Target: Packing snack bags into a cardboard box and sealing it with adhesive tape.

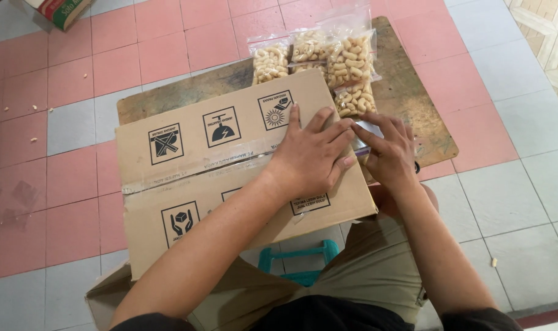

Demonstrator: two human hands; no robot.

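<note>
- Head view: a brown cardboard box [230,165] lies flat-topped across the person's lap, over a low wooden board [408,110] on the tiled floor [524,184]. The box is the landmark for everything below.
- A seam of clear tape [187,168] runs lengthwise along the middle of the box top, with black printed pictograms on both sides of it.
- The left hand [309,156] lies palm down on the box top near its right end, fingers spread and flat, pressing on the cardboard over the seam. It grips nothing.
- The right hand [386,153] is at the right end of the box, just beside the left hand. Its fingers are bent around a strip of shiny clear tape [366,130] at the box edge; how tightly they pinch it cannot be told.
- Beyond the far edge of the box, several clear bags of pale curled snacks [346,61] lie on the wooden board, the nearest one touching the box corner.
- Below the near side of the box, a teal plastic stool [297,260] shows between the person's legs.
- Far off the box's left far corner, another carton [61,11] sits at the frame edge.
</note>
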